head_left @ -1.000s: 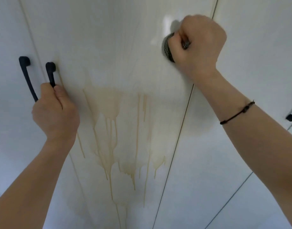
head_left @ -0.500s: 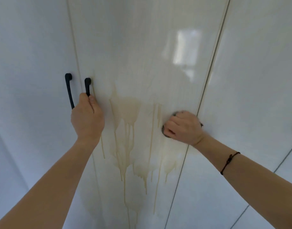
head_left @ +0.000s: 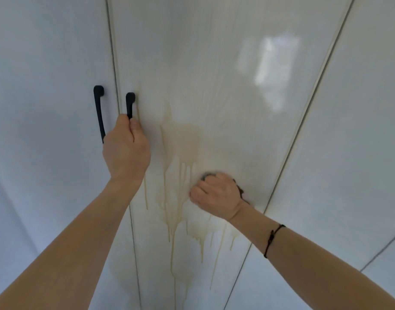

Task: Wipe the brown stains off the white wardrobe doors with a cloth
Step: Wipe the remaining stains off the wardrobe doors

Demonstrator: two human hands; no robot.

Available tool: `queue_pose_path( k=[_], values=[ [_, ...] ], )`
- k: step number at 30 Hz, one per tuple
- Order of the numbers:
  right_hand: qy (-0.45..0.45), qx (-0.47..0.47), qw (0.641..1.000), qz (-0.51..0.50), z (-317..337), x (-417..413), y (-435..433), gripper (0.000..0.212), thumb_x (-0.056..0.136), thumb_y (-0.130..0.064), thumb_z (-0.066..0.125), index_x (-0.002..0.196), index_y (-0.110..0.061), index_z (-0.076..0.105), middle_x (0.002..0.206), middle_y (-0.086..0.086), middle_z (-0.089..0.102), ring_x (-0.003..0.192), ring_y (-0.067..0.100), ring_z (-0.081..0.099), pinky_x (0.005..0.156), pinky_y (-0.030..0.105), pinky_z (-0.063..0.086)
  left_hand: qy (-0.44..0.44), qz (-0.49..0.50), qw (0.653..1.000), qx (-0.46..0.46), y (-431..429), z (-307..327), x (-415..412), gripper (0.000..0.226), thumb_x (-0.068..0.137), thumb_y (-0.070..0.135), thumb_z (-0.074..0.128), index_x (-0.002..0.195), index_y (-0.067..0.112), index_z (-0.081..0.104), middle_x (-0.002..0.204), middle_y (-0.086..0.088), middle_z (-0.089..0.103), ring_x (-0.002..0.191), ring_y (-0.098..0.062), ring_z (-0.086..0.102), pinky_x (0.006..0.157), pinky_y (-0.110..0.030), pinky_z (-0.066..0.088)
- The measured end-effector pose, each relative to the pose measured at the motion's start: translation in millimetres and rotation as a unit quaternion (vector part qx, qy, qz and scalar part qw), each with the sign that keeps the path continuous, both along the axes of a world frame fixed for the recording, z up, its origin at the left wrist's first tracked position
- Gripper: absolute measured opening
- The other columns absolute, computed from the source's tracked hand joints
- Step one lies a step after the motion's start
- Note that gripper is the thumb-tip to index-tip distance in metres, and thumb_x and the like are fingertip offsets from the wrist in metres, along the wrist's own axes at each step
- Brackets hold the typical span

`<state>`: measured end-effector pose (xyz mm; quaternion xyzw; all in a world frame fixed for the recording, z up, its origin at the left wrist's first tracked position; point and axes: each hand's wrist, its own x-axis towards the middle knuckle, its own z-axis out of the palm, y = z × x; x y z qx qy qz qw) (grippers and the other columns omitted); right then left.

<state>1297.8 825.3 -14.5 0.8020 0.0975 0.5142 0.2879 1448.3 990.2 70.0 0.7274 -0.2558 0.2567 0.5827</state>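
Head view showed the left grip (head_left: 126, 151) clenched round the lower part of a black door handle (head_left: 130, 104), at about ten o'clock from the picture's middle. By the look of it, this hold steadied the white wardrobe door (head_left: 225, 52) so that it would not swing or rattle under rubbing. The right grip (head_left: 216, 195) was curled round a dark cloth (head_left: 240, 191). The cloth was bunched small, blurred and mostly hidden under the fingers, and it was pressed against the same door at about five o'clock from the middle.

The brown stains (head_left: 180, 135) lay between the two hands, with a pale blotch at eleven o'clock from the cloth and thin drips running down toward six o'clock. The cloth touched the right edge of those drips, and most of the staining looked unwiped.

A second black handle (head_left: 98, 113) sat on the neighbouring door, just beside the held one at nine o'clock. A black cord bracelet (head_left: 273, 239) circled the right wrist, and window glare (head_left: 274, 70) shone at one o'clock. Nothing blocked the cloth's way to the blotch. The right forearm covered part of the lower drips.
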Motion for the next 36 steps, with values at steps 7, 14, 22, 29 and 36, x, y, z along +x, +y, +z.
queue_pose_path(
  k=[7,14,22,29,36],
  values=[
    [0.072,-0.082,0.994,0.023,32.5,-12.5,-7.9,0.032,0.082,-0.017,0.074,0.063,-0.020,0.048,0.058,0.000,0.044,0.053,0.020,0.043,0.051,0.033,0.032,-0.021,0.001,0.999,0.032,11.2,3.6,-8.0,0.031,0.104,0.026,0.031,0.081,0.012,0.045,0.056,-0.005,0.048,0.047,-0.024,0.046,0.047,-0.032,0.033],
    [-0.192,0.023,0.980,-0.052,227.6,18.0,19.1,0.023,0.067,-0.010,0.065,0.055,-0.013,0.046,0.048,0.002,0.038,0.047,0.023,0.036,0.044,0.030,0.027,-0.024,-0.019,0.999,0.017,13.8,1.8,-6.9,0.030,0.104,0.026,0.033,0.080,0.013,0.045,0.053,-0.001,0.044,0.045,-0.022,0.042,0.045,-0.033,0.033],
    [-0.119,-0.013,0.993,-0.009,110.2,55.8,27.4,0.024,0.081,-0.016,0.068,0.063,-0.017,0.053,0.057,0.005,0.044,0.056,0.027,0.044,0.053,0.037,0.031,-0.023,-0.037,0.999,0.009,-0.1,0.9,10.0,0.031,0.102,0.032,0.031,0.080,0.016,0.046,0.055,0.002,0.047,0.046,-0.020,0.045,0.046,-0.037,0.039],
    [0.118,-0.081,0.990,-0.016,-5.3,29.0,17.3,0.031,0.074,-0.014,0.079,0.063,-0.020,0.051,0.058,-0.003,0.043,0.054,0.017,0.042,0.053,0.030,0.032,-0.030,-0.115,0.993,0.016,15.2,6.4,14.5,0.034,0.105,0.027,0.036,0.073,0.017,0.042,0.055,-0.007,0.048,0.047,-0.029,0.046,0.046,-0.050,0.044],
    [-0.118,-0.065,0.991,-0.014,196.1,34.1,21.9,0.027,0.080,-0.012,0.064,0.058,-0.015,0.049,0.053,0.003,0.042,0.051,0.023,0.040,0.050,0.032,0.028,-0.020,-0.130,0.991,0.006,14.1,4.3,13.3,0.035,0.104,0.026,0.037,0.071,0.019,0.038,0.053,0.002,0.039,0.044,-0.017,0.036,0.045,-0.037,0.035]
  ],
)
